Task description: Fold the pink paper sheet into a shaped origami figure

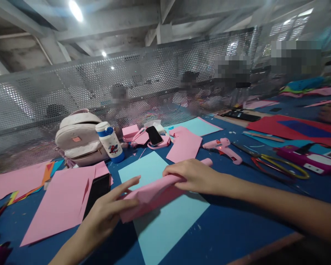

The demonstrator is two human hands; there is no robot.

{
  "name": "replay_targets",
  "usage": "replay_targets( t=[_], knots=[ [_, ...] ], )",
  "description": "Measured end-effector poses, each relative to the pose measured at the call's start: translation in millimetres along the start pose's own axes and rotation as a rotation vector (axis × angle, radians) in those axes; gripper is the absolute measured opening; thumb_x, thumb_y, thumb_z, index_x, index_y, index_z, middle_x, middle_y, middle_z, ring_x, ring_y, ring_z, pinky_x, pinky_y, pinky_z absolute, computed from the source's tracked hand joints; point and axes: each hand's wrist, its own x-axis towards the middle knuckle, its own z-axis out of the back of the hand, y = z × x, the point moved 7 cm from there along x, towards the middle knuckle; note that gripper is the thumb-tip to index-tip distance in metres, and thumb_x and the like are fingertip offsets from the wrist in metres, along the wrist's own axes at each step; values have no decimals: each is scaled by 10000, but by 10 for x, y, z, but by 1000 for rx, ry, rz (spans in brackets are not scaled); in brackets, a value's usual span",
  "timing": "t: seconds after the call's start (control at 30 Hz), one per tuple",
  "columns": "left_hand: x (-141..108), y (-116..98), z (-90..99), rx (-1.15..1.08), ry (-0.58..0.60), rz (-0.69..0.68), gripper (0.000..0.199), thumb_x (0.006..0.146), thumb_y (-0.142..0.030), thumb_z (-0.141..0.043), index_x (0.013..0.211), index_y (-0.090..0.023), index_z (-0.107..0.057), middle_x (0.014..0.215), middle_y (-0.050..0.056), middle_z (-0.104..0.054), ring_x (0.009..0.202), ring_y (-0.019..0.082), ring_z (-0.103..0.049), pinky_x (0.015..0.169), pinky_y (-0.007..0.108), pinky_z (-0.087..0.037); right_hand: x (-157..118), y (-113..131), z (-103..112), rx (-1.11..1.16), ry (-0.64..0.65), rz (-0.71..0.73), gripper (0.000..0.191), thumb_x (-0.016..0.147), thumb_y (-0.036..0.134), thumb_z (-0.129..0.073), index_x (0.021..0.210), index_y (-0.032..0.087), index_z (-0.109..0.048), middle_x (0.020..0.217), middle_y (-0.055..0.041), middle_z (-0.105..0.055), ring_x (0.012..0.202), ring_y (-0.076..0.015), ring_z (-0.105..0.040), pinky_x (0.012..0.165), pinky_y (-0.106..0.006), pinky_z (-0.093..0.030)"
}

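Left of the light-blue sheet (168, 228) lie pink sheets (60, 198), flat and unrolled, beside a dark flat object (99, 188). Over the light-blue sheet's left edge, the left hand (103, 211) is spread, thumb against one end of a pink paper tube (156, 193), index finger stretched above it. That tube slants across the light-blue sheet's middle; its left part looks loose and baggy, so the rolling seems only partly done. Toward the light-blue sheet's right side, the right hand (194, 175) grips the tube from above. Right of the light-blue sheet, a pink glue gun (223, 149) and yellow-handled scissors (305, 177) lie untouched; any fixed seam is hidden.
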Motion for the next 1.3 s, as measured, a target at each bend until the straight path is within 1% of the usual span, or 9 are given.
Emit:
replay_targets(
  t=[0.07, 0.13, 0.2, 0.33, 0.5, 0.67, 0.87, 1.1, 1.3],
  knots=[
    [6, 49, 56, -42, 27, 125, 449, 903, -52, -345, 903, -235, -755, 1427, 74, -535, 1237, 249, -585, 938, 349, -551, 10, -16, -5, -23, 8, -10, 281, 758, 85, -517, 971, 220, -641, 871, -6, -708, 787, -176, -650, 642, -232, -380],
    [23, 70, 176, -57, -51, 238, 399, 900, -100, -369, 796, -219, -735, 1349, 70, -607, 1173, 257, -628, 911, 355, -562, 29, -23, -5, -46, 12, -24, 278, 757, 76, -521, 965, 216, -641, 865, -7, -706, 790, -179, -651, 635, -235, -362],
    [71, 57, 251, -27, -130, 295, 322, 904, -142, -418, 897, -228, -728, 1262, 66, -666, 1099, 241, -665, 891, 338, -563, 58, -11, -1, -70, 7, -32, 255, 759, 78, -531, 946, 214, -639, 860, -7, -704, 797, -183, -650, 628, -238, -343],
    [304, -3, 83, 203, -36, 231, 395, 872, -288, -611, 1264, -248, -628, 1113, 71, -730, 932, 237, -704, 799, 311, -549, 133, 65, 23, -125, -40, -12, 237, 769, 86, -537, 937, 228, -625, 853, -1, -697, 782, -178, -638, 613, -244, -312],
    [563, 156, -138, 319, 171, 373, 232, 851, -232, -629, 1054, -263, -739, 773, 3, -744, 622, 175, -659, 529, 216, -391, 212, 130, 88, -199, -78, -7, 193, 798, 111, -550, 930, 236, -616, 806, 4, -692, 738, -174, -626, 592, -253, -285],
    [652, 227, -74, 291, 144, 447, 166, 869, -222, -606, 892, -252, -767, 599, -27, -645, 514, 124, -530, 489, 204, -284, 303, 197, 234, -180, -65, -35, 95, 849, 190, -611, 932, 225, -645, 814, 1, -704, 720, -163, -628, 585, -247, -295],
    [555, 325, -45, 237, 70, 457, 161, 883, -225, -605, 890, -248, -764, 615, -22, -666, 531, 119, -557, 508, 199, -290, 393, 282, 297, -88, -115, 52, 131, 928, 316, -595, 932, 212, -674, 865, -9, -721, 743, -159, -629, 613, -249, -321],
    [520, 278, -40, 315, -60, 283, 147, 841, -150, -639, 868, -250, -744, 664, -41, -696, 552, 111, -605, 522, 198, -315, 358, 109, 170, -52, -179, 98, 131, 946, 313, -583, 932, 220, -674, 849, 12, -719, 739, -147, -633, 603, -252, -310],
    [531, 357, -16, 97, 6, 397, 133, 856, -229, -642, 921, -271, -750, 780, -49, -748, 650, 125, -670, 566, 179, -403, 362, 77, 177, -88, -192, 113, 108, 939, 286, -591, 943, 220, -676, 857, 14, -718, 754, -151, -639, 606, -259, -313]
  ],
)
